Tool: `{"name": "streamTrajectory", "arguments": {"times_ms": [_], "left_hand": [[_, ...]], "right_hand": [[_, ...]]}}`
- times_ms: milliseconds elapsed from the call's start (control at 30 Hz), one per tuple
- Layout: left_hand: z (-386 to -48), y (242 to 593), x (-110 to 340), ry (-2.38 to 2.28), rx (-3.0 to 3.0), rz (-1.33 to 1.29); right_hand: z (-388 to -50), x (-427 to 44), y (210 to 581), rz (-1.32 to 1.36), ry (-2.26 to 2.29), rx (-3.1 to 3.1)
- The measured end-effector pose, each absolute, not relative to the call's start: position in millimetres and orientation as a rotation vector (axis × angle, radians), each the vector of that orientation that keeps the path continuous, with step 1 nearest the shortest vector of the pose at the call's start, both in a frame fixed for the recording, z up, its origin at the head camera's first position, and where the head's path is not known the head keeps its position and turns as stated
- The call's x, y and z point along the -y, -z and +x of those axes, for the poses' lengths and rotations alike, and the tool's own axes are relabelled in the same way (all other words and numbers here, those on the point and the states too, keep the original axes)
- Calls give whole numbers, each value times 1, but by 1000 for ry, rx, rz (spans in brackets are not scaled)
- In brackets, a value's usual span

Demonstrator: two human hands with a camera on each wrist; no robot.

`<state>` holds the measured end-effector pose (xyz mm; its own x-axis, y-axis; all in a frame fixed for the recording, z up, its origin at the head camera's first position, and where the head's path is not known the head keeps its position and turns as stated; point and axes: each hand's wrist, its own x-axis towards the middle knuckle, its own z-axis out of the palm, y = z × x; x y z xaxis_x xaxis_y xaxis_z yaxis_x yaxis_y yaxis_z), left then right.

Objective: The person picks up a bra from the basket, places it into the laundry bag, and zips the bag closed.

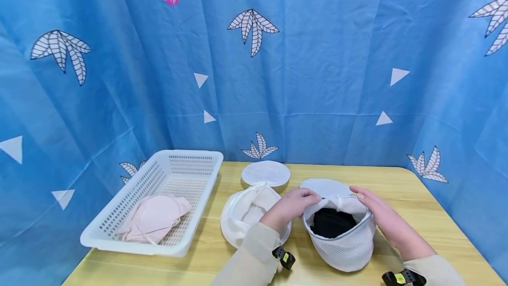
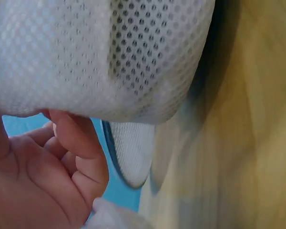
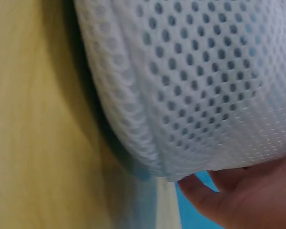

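A white mesh laundry bag [image 1: 345, 253] with a grey-edged mouth stands on the table, a folded black cloth item [image 1: 332, 223] inside it. Its round lid flap [image 1: 325, 186] is folded back at the far side. My left hand [image 1: 293, 206] pinches the left part of the rim between thumb and curled fingers. Against the right side of the rim rests my right hand [image 1: 382, 213], fingers mostly straight. In the left wrist view the bag's mesh wall [image 2: 133, 57] fills the top; in the right wrist view the wall [image 3: 205, 81] hides part of the right hand.
Left of this bag sits a second white mesh bag [image 1: 229, 220], its round lid [image 1: 266, 172] laid back. A white plastic basket [image 1: 197, 228] at the table's left holds a pale pink padded garment [image 1: 158, 215]. Blue patterned curtains [image 1: 317, 78] enclose the wooden table [image 1: 420, 197].
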<state>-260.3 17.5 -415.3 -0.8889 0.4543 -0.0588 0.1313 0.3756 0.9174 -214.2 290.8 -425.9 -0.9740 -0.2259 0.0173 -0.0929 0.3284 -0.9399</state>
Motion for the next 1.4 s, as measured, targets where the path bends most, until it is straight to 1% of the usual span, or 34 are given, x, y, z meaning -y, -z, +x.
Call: {"name": "streamTrajectory", "arguments": {"times_ms": [167, 300, 500, 900, 1033, 1167, 1300, 1400], "left_hand": [[-257, 419, -23, -1584, -2322, 461], [-256, 423, -25, -1615, -2311, 452], [-257, 428, -31, -1770, -2223, 432], [-262, 434, -35, -2259, -1696, 183], [-263, 435, -32, -2279, -1618, 227], [-263, 432, -31, -2227, -1661, 273], [-261, 430, -32, -2233, -1653, 250], [-260, 430, -32, -2258, -1614, 241]], "right_hand": [[-214, -288, 431, -332, 1698, -2425], [-215, -286, 434, -415, 1619, -2496], [-214, -283, 437, -394, 1660, -2446], [-210, -278, 435, -456, 1459, -2788], [-207, -275, 430, -494, 1383, -2926], [-207, -275, 429, -596, 1394, -3001], [-208, -276, 432, -708, 1442, -3047], [-207, -275, 431, -743, 1482, -3054]]}}
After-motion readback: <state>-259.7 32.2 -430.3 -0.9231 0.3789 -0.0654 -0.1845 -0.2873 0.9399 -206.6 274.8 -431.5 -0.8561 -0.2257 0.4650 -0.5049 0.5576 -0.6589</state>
